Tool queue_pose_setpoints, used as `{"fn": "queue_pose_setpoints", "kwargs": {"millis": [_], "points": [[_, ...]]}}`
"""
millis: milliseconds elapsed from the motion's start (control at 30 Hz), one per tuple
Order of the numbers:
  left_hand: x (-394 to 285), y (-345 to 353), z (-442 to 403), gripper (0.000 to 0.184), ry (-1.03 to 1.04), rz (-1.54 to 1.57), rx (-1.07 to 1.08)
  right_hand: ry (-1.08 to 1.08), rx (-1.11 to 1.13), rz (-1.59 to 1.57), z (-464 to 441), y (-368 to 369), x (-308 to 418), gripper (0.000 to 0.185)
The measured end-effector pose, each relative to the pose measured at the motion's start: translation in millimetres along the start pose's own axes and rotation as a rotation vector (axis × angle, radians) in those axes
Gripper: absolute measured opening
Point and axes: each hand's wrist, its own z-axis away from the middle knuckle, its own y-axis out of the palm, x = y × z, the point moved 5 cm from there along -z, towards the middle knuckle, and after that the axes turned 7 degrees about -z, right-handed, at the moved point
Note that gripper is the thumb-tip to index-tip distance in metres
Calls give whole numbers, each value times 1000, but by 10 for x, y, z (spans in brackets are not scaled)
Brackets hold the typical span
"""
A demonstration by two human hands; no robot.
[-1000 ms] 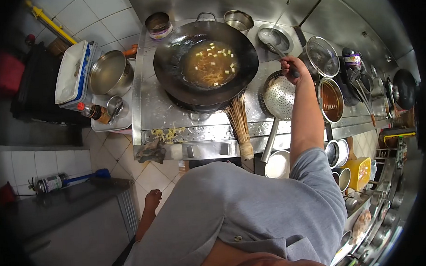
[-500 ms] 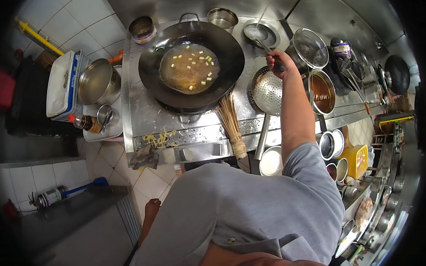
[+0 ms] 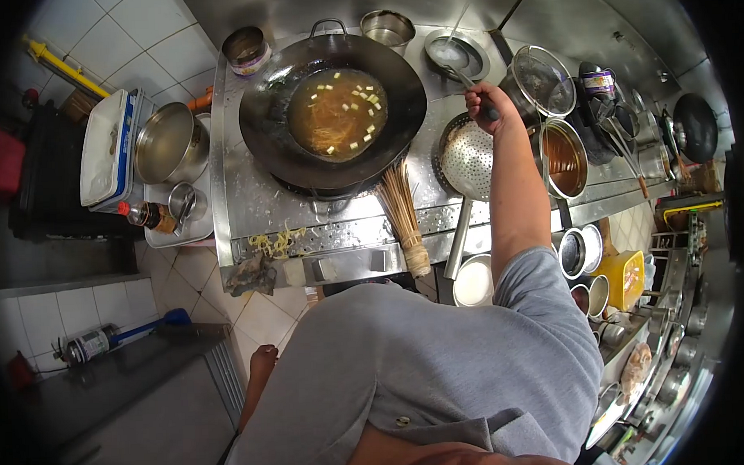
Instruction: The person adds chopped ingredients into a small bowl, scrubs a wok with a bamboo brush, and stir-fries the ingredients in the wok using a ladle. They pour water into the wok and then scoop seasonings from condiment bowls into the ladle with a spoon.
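My right hand [image 3: 490, 107] is closed round the dark-ended handle of a ladle [image 3: 467, 81]. The ladle's head reaches into a round metal dish [image 3: 474, 61] at the back of the stove. At my side, low in the view, my left hand [image 3: 265, 357] hangs with its fingers curled, and I see nothing in it. A large black wok [image 3: 261, 113] stands on the burner. In it is brownish broth [image 3: 314, 95] with pale green-white cubes and orange-brown shreds. Beside the wok, a perforated strainer [image 3: 468, 159] lies under my right forearm.
A bamboo brush [image 3: 404, 223] leans at the wok's front right. A wire sieve [image 3: 543, 79] and a pot of reddish-brown liquid [image 3: 579, 176] stand right of my arm. At left are a steel pot [image 3: 172, 145] and a sauce bottle [image 3: 150, 214]. Pale scraps [image 3: 278, 242] lie on the stove's edge.
The broth and the floating cubes have shifted to the right in the wok, and the shreds show more clearly. My right hand stays at nearly the same place on the ladle.
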Motion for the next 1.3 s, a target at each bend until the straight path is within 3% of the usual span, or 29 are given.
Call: {"fn": "queue_pose_setpoints", "kwargs": {"millis": [167, 200, 267, 567, 700, 767, 900, 1000, 1100, 1167, 1300], "points": [[358, 133, -171, 32, -43, 263, 27, -23, -9, -9, 15, -12, -6, 10], [252, 99, -128, 32, -43, 262, 27, -23, -10, -9, -13, -36, -3, 10], [-147, -27, 6, 31, 92, -56, -24, 24, 9, -14, -62, -78, -16, 12], [-455, -21, -40, 20, 110, -113, -13, 22, -5, -16, 22, -39, 9, 12], [-314, 67, -151, 18, 95, -82, -19, 1, -21, 2, 34, -17, 8, 11], [-90, 148, -297, 19, 297, -164, -37, -11, -14, -37, 35, -20, 2, 11], [-94, 168, -369, 19, 259, -198, 19, -7, -15, -62, 60, 10, 21, 11], [189, 302, -583, 22, 334, 24, 36, -25, -34, -53, 72, 11, 38, 12], [-196, 170, -426, 27, 270, -110, 16, -22, -27, -52, 54, -21, 53, 12], [-297, 118, -382, 32, 70, -27, 50, 10, 18, -86, 50, -33, 64, 9], [185, 282, -679, 35, 14, 273, 114, 0, -14, -73, 112, -20, 104, 9]]}}
